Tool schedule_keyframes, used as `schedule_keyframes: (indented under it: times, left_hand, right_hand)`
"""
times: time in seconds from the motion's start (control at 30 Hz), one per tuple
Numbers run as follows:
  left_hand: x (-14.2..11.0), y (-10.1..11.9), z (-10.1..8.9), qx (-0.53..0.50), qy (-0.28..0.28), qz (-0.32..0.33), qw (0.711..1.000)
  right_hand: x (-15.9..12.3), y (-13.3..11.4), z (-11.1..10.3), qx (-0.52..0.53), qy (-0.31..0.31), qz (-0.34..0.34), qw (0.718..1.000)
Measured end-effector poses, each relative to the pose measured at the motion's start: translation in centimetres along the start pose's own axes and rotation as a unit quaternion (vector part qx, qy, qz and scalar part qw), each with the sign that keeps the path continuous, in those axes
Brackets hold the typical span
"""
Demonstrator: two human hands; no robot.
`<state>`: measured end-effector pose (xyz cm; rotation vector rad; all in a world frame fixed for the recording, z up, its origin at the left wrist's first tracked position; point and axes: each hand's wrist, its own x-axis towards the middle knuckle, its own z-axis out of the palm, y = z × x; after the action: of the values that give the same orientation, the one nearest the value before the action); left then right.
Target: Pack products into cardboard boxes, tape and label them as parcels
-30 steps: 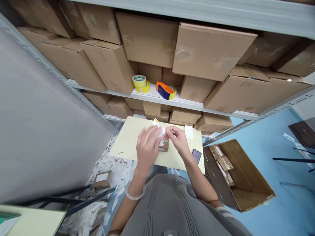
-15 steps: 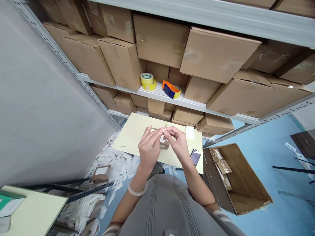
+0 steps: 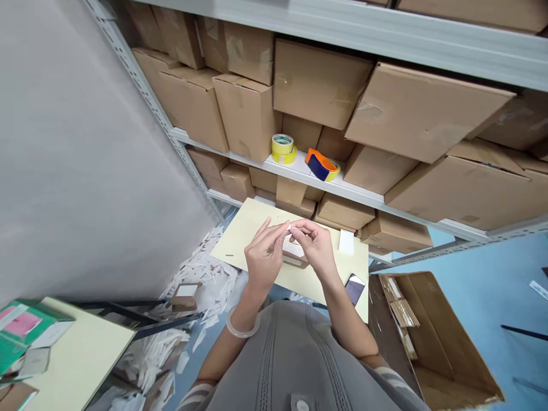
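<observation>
White paper strip (image 3: 288, 227) pinched between left hand (image 3: 265, 257) and right hand (image 3: 314, 246).

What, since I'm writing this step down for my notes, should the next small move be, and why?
Probably lower the small white paper piece onto the small cardboard box: the left hand and right hand meet on it with their fingertips, and the box lies right beneath them on the cream board.

Head-worn view faces forward and down, apparently close above the hands (image 3: 265, 257).
</observation>
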<state>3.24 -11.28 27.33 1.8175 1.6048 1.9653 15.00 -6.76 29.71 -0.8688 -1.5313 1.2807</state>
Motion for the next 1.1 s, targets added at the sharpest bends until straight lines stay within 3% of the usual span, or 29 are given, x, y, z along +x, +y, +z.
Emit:
schedule_keyframes:
  times: [0.47, 0.73, 1.1]
  left_hand:
    - [5.0, -6.0, -7.5, 0.009, 0.068, -0.044, 0.997]
    - [5.9, -8.8, -12.4, 0.058, 0.122, -0.063, 0.989]
    - [5.4, -11.9, -20.5, 0.09, 0.224, -0.218, 0.946]
  right_hand:
    - [6.8, -1.0, 9.9, -0.022, -0.093, -0.026, 0.995]
    - [9.0, -1.1, 16.4, -0.045, -0.164, -0.039, 0.985]
    - [9.2, -0.2, 25.8, -0.107, -0.253, -0.11, 0.955]
